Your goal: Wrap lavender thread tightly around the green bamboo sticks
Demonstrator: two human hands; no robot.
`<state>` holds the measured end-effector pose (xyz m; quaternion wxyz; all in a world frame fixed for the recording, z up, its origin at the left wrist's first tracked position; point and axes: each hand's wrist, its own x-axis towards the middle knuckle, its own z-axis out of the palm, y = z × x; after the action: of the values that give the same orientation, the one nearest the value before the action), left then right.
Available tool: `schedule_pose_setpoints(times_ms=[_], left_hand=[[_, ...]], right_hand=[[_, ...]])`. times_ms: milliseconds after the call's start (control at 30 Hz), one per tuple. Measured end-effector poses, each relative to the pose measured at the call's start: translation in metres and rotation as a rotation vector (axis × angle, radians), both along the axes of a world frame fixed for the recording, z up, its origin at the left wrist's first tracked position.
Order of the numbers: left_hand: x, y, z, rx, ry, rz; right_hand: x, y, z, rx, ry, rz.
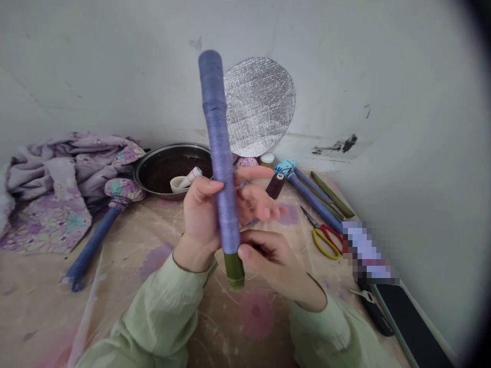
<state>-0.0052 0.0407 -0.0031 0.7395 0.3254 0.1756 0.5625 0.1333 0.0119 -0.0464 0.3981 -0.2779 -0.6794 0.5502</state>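
A bamboo stick wrapped in purple-blue thread (226,209) stands nearly upright in front of me, tilted slightly left at the top. Its short lower end is bare green bamboo. My left hand (203,214) holds it around the middle, thumb in front and the other fingers reaching out behind. At the lower edge of the winding, my right hand (276,260) touches the stick with thumb and forefinger closed together. Whatever is pinched there is too fine or hidden to make out. Beyond my left fingertips stands a dark thread spool (275,187).
Scissors (326,236) with red and yellow handles lie at right, near green bamboo pieces (333,195) and a phone (416,324). A dark pan (153,191) with a small white cup (177,185), floral cloth (49,189) and a cloth-headed stick (97,237) are left. A silver disc (264,107) leans on the wall.
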Motion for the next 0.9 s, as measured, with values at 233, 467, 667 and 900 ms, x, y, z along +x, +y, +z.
schedule_pose_setpoints(times_ms=[233, 467, 667, 900], left_hand=[[0.000, 0.002, -0.003, 0.027, 0.027, -0.252], [0.010, -0.009, 0.008, -0.054, 0.024, 0.268], [0.006, -0.010, 0.009, -0.064, 0.041, 0.058], [-0.002, 0.001, 0.009, -0.145, -0.071, -0.073]], right_hand=[[-0.003, 0.001, 0.006, 0.004, 0.040, -0.133], [-0.003, 0.003, 0.006, -0.032, 0.026, -0.310], [-0.006, -0.001, 0.006, -0.059, -0.030, -0.161], [0.004, 0.001, 0.005, -0.035, 0.026, -0.073]])
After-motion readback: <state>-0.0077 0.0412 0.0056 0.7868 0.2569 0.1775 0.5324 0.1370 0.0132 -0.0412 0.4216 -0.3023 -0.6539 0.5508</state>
